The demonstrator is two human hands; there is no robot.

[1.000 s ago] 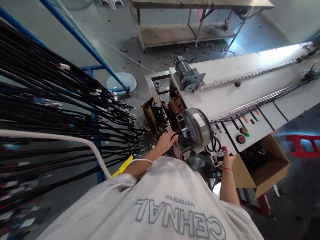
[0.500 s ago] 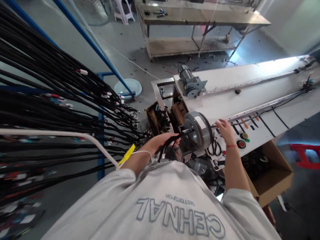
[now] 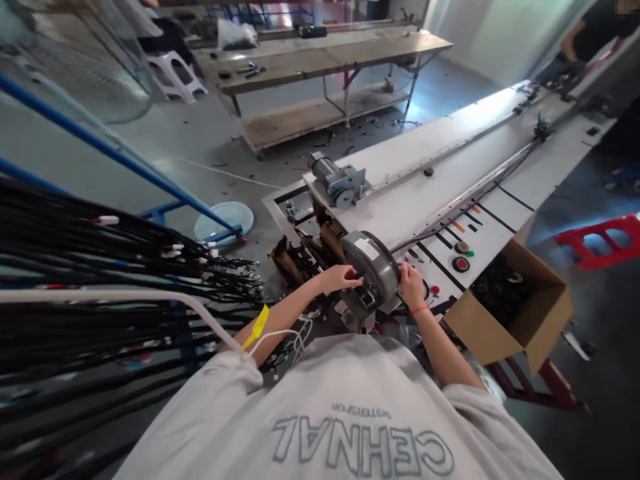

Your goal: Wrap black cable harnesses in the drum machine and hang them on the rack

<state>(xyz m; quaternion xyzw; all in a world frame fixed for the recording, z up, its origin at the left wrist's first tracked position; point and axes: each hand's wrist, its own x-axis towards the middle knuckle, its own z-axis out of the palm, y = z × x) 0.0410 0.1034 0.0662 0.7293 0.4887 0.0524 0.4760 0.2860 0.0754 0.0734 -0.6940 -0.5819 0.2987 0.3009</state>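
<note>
At the near end of the long white bench stands a grey round machine [image 3: 374, 267] with a white label. My left hand [image 3: 340, 279] is at its left side, thumb and fingers closed in a pinch; what lies between them is too small to make out. On the machine's right side my right hand [image 3: 412, 284] has its fingers curled closed around black-handled scissors [image 3: 427, 289], mostly hidden by the hand. A black cable bundle [image 3: 425, 233] runs along the bench's metal rail and ends behind the machine.
A motor [image 3: 333, 177] sits at the bench corner. Tape rolls [image 3: 461, 264] and black strips lie on the white bench [image 3: 400, 213]. At right is an open cardboard box [image 3: 540, 320] of black items. Black cables [image 3: 200, 267] hang at left. A person [image 3: 590, 43] is at the far end.
My right hand has left the cable and moved down toward me to the scissors. My left hand no longer shows the black cable end it held. The view has turned right.
</note>
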